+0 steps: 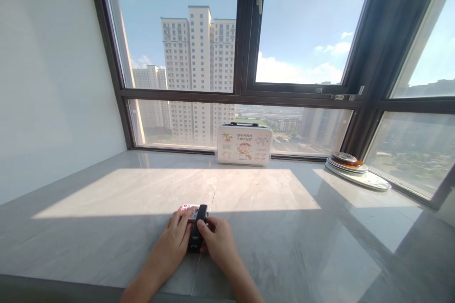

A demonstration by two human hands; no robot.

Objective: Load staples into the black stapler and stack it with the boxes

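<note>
A black stapler [197, 233] lies lengthwise on the marble-patterned sill in front of me. My right hand [218, 239] grips it from the right, thumb on its top and fingers curled along its side. At its left, under my fingertips, is a small white printed piece with red marks [186, 207], perhaps a box or card; most of it is hidden. My left hand [174, 234] holds this piece, its fingers reaching over it and against the stapler's left side.
A white carry case [244, 146] with cartoon prints stands upright against the window [298, 97]. Several stacked plates or lids [355, 173] lie in the right corner. A white wall [53, 80] bounds the left side, and the sill's front edge [71, 283] runs below my arms.
</note>
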